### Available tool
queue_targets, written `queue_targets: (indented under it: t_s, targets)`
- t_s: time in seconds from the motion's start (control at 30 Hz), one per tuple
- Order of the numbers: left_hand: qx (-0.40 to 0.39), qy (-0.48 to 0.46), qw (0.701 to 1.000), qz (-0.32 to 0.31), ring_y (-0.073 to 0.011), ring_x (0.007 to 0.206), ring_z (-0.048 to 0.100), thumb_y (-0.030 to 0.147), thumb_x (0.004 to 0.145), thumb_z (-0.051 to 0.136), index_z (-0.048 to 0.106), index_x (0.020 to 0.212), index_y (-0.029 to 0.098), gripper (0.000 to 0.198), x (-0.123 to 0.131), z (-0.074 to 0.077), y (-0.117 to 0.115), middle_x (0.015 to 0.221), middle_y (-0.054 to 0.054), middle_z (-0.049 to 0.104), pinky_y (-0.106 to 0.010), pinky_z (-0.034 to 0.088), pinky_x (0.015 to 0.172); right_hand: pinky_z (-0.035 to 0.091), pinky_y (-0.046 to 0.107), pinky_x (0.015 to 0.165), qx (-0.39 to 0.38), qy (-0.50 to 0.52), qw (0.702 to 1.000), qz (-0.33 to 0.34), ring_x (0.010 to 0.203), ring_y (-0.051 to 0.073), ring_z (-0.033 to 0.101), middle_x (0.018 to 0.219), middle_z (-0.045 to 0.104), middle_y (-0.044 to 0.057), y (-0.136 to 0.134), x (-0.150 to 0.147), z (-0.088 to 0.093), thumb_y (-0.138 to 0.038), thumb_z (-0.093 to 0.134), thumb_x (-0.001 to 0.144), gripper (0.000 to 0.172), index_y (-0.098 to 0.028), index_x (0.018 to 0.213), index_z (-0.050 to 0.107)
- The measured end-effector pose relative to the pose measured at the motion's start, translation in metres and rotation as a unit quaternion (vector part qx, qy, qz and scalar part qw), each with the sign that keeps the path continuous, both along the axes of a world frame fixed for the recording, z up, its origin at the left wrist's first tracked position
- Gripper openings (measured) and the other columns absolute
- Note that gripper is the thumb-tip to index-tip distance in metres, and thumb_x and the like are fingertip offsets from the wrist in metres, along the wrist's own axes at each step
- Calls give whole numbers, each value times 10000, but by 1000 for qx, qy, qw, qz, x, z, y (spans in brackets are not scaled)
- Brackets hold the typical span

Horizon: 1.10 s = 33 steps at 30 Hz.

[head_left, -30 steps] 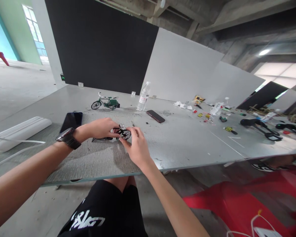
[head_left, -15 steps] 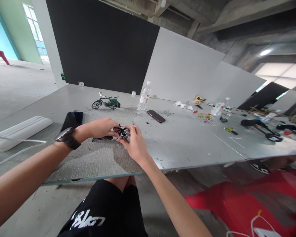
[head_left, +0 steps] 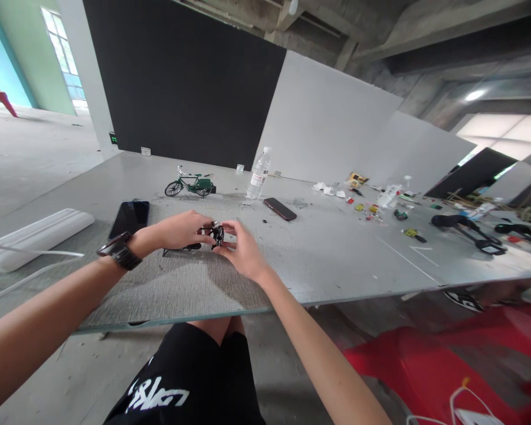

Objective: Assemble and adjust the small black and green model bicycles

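Note:
Low over the near edge of the grey table, a small black model bicycle (head_left: 218,237) is between my hands. One spoked wheel shows nearly edge-on at the fingertips. My left hand (head_left: 186,228), with a dark watch on its wrist, grips the model from the left with closed fingers. From the other side, my right hand (head_left: 244,252) pinches around the wheel with thumb and fingers. More thin black parts (head_left: 182,249) stick out below my left hand; whether they join the wheel is hidden. A green model bicycle (head_left: 190,183) stands upright farther back.
A water bottle (head_left: 259,174) stands behind my hands, near a dark phone (head_left: 280,208). On the left lie another phone (head_left: 130,218) and a white power strip (head_left: 39,236) with a cable. Small parts (head_left: 371,209) are scattered to the right. A red chair (head_left: 398,354) is at lower right.
The wheel has turned from almost face-on to nearly edge-on and shifted slightly left. My right hand has moved a little with it, while my left hand stays nearly in place.

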<state>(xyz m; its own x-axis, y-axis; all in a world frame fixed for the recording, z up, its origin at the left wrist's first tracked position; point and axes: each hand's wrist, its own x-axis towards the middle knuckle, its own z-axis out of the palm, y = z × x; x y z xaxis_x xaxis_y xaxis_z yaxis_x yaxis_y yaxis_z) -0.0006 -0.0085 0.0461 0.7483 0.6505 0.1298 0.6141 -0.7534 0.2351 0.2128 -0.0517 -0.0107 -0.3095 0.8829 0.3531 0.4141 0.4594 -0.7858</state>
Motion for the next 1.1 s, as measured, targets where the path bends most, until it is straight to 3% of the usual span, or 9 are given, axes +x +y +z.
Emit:
queue_targets:
  t_s: [0.1, 0.27, 0.47, 0.63, 0.83, 1.1]
  targets:
    - [-6, -11, 1000, 17, -221, 755, 635, 479, 972, 567, 667, 967, 151, 343, -1, -2, 0, 892, -90, 724, -300, 383, 627, 631, 414, 939, -18, 14, 1000, 18, 1368, 265, 524, 1352, 585, 104, 4, 2, 0, -283, 767, 855, 511, -265, 1289, 498]
    - [-20, -50, 998, 26, -245, 880, 663, 534, 947, 590, 614, 1297, 180, 499, -2, -5, 1, 1072, -93, 740, -303, 413, 686, 619, 402, 965, -42, 26, 998, 45, 1399, 253, 505, 1436, 551, 112, 10, 5, -2, -319, 749, 865, 538, -268, 1325, 474]
    - [-47, -64, 996, 50, -217, 812, 662, 589, 909, 617, 674, 1189, 191, 489, -4, -2, 3, 975, -66, 746, -293, 418, 657, 598, 415, 1002, -60, 59, 994, 64, 1396, 247, 511, 1470, 530, 121, 13, 6, -7, -326, 737, 874, 528, -259, 1328, 475]
    - [-42, -59, 996, 60, -217, 779, 662, 592, 897, 619, 663, 1166, 193, 483, -4, -1, 1, 928, -60, 740, -287, 404, 620, 604, 467, 975, -54, 8, 998, 33, 1312, 269, 581, 1400, 592, 116, 12, 7, -7, -327, 714, 902, 478, -258, 1333, 520]
    - [-28, -44, 994, 91, -255, 791, 665, 591, 906, 585, 615, 1233, 202, 510, 0, -5, -5, 956, -82, 746, -299, 382, 600, 604, 455, 941, -54, -4, 998, 37, 1239, 265, 605, 1386, 591, 110, 15, 6, -9, -305, 690, 915, 440, -255, 1330, 552]
    - [-86, -58, 991, 80, -239, 663, 639, 581, 953, 472, 460, 1455, 209, 626, 9, 1, -13, 829, -66, 717, -311, 387, 599, 592, 435, 919, -31, 8, 999, 11, 1093, 211, 639, 1338, 530, 116, 25, 3, -22, -273, 697, 902, 625, -294, 1466, 430]
